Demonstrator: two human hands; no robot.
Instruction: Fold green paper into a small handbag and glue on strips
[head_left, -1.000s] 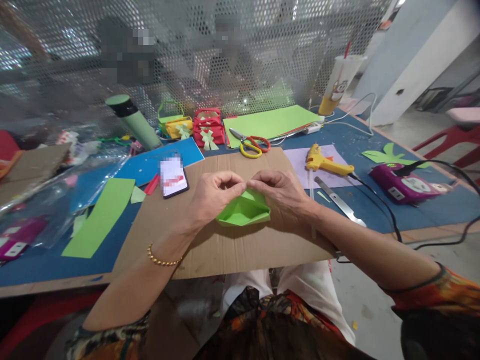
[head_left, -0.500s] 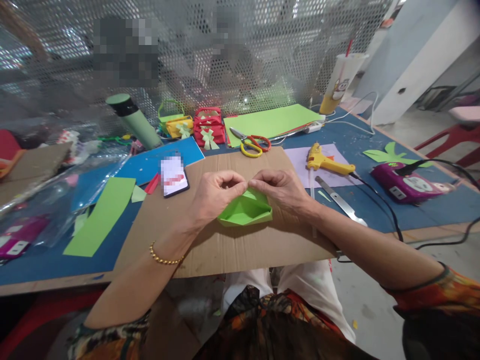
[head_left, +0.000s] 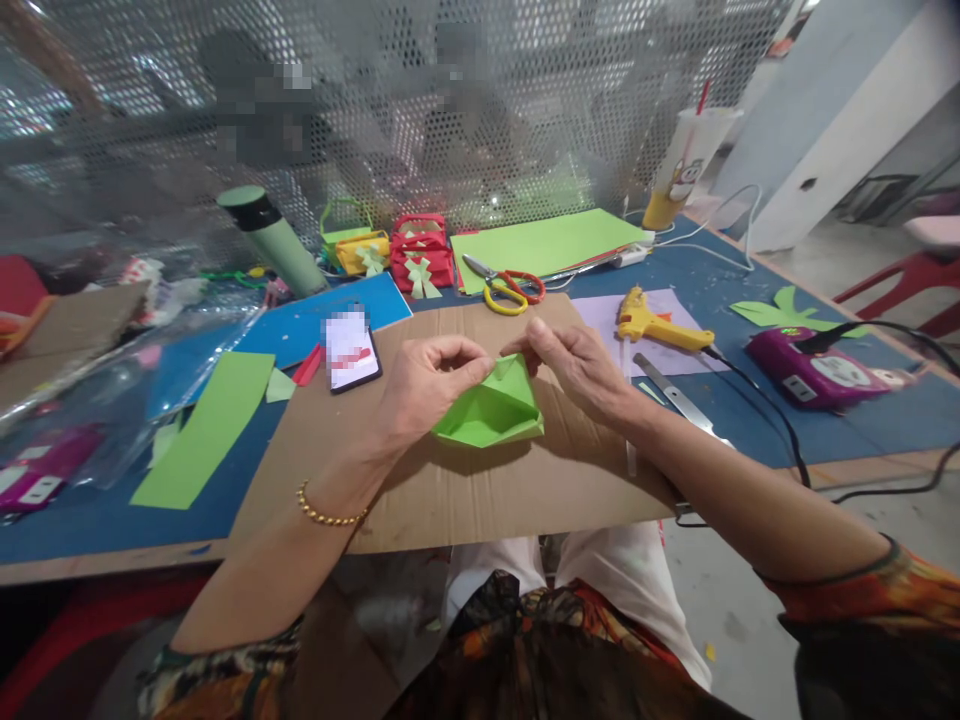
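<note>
A folded green paper box (head_left: 487, 418) with an open hollow middle rests on a sheet of brown cardboard (head_left: 360, 515). My left hand (head_left: 427, 385) pinches the upper left of its raised back flap between thumb and fingers. At the flap's right corner, my right hand (head_left: 574, 370) has its fingers curled against the paper, partly behind it, with the thumb raised above. The fingertips behind the flap are hidden.
Scissors (head_left: 504, 290), a yellow glue gun (head_left: 660, 325), a metal blade (head_left: 679, 400) and a phone (head_left: 351, 350) lie around the cardboard. Farther back stand a green bottle (head_left: 274, 240), small red paper bag (head_left: 421, 255) and drink cup (head_left: 686, 165). A purple power socket (head_left: 814, 368) sits right.
My right hand has shifted slightly right, away from my left, and its thumb has lifted. More of the box's back flap shows between the hands.
</note>
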